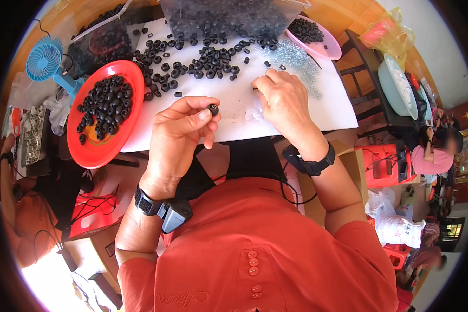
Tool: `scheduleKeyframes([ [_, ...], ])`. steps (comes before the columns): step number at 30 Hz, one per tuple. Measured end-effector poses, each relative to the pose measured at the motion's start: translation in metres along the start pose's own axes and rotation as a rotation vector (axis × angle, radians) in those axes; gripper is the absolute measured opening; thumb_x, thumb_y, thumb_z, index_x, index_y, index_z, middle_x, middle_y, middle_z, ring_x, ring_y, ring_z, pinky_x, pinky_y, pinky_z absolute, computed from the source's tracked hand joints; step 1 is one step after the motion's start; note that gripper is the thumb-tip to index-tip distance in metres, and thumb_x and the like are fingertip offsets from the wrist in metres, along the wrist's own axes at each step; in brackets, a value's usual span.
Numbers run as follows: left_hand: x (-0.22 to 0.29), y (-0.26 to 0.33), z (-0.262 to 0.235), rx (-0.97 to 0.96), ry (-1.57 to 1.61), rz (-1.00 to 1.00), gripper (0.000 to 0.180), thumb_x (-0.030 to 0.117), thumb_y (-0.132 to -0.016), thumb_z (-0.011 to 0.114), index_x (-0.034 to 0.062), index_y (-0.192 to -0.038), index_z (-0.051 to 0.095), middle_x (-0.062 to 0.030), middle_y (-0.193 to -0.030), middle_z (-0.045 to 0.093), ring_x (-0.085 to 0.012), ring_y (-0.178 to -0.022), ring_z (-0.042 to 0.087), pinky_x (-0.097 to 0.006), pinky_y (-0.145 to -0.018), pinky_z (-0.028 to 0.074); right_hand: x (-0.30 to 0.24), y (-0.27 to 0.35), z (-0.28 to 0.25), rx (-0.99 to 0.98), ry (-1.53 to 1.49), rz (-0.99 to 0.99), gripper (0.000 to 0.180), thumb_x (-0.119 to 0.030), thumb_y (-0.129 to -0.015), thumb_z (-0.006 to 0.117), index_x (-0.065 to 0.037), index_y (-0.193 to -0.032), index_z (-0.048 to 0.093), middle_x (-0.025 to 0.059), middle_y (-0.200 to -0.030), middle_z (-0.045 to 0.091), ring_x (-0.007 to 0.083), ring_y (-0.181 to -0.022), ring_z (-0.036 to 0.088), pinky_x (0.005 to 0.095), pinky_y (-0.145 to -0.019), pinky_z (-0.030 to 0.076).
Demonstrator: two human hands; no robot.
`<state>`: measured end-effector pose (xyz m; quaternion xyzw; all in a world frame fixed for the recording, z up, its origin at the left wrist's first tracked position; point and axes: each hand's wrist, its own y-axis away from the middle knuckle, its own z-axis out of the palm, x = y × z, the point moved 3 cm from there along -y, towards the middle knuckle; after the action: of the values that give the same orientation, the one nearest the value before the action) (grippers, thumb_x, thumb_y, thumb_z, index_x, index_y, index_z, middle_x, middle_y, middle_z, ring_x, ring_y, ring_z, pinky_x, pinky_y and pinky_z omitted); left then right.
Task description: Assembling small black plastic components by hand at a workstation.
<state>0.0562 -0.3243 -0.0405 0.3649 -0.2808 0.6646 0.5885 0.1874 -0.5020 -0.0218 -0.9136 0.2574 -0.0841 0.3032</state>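
I see the left hand (179, 136) pinching a small black ring (213, 109) between thumb and fingertips, just in front of the white board (234, 117). The right hand (283, 101) rests on the board, fingers curled together; whatever they touch is hidden. Loose black rings (197, 60) litter the board's far half; a red plate (106, 114) of them sits left of it.

The left hand (179, 132) is raised, with the wrist bent, and its thumb and fingers are pinched together at the tips. The right hand (283, 101) reaches forward, palm down, fingers curled. Both forearms come from the lower edge.
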Motion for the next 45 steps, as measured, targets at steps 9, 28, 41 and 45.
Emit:
scheduleKeyframes([
  [9,-0.002,-0.002,-0.002,-0.007,0.009,0.01,0.021,0.004,-0.098,0.062,-0.0069,-0.115,0.067,-0.0118,-0.096,0.069,-0.0156,-0.08,0.064,-0.027,-0.061,0.051,-0.002,-0.005,0.003,-0.064,0.049,0.064,0.007,-0.01,-0.08,0.071,-0.004,-0.08,0.067,0.0108,-0.085,0.065,0.0285,-0.081,0.064,0.0418,-0.07,0.045],
  [28,-0.003,-0.002,-0.007,-0.042,0.062,0.049,0.021,0.003,-0.097,0.063,-0.0082,-0.114,0.067,-0.0134,-0.097,0.07,-0.0171,-0.081,0.066,-0.028,-0.062,0.052,0.002,-0.01,0.001,-0.105,-0.121,0.033,0.005,0.002,-0.07,0.063,-0.001,-0.074,0.063,0.0143,-0.078,0.065,0.0349,-0.083,0.066,0.0444,-0.072,0.054],
  [41,-0.001,0.001,-0.001,0.004,0.016,0.026,0.022,0.002,-0.096,0.063,-0.0084,-0.115,0.067,-0.0133,-0.096,0.07,-0.0164,-0.081,0.065,-0.027,-0.06,0.052,0.006,-0.007,-0.004,-0.174,-0.024,0.049,0.007,0.002,-0.073,0.063,-0.001,-0.079,0.064,0.0152,-0.085,0.066,0.0349,-0.084,0.066,0.0452,-0.071,0.054],
  [45,-0.002,0.002,0.004,0.015,-0.027,0.017,0.021,0.001,-0.097,0.063,-0.0083,-0.114,0.068,-0.0127,-0.096,0.07,-0.0155,-0.08,0.065,-0.027,-0.06,0.053,-0.006,-0.004,-0.012,-0.091,-0.411,0.118,0.007,-0.001,-0.084,0.067,-0.001,-0.09,0.064,0.0107,-0.086,0.066,0.026,-0.081,0.066,0.0366,-0.069,0.052],
])
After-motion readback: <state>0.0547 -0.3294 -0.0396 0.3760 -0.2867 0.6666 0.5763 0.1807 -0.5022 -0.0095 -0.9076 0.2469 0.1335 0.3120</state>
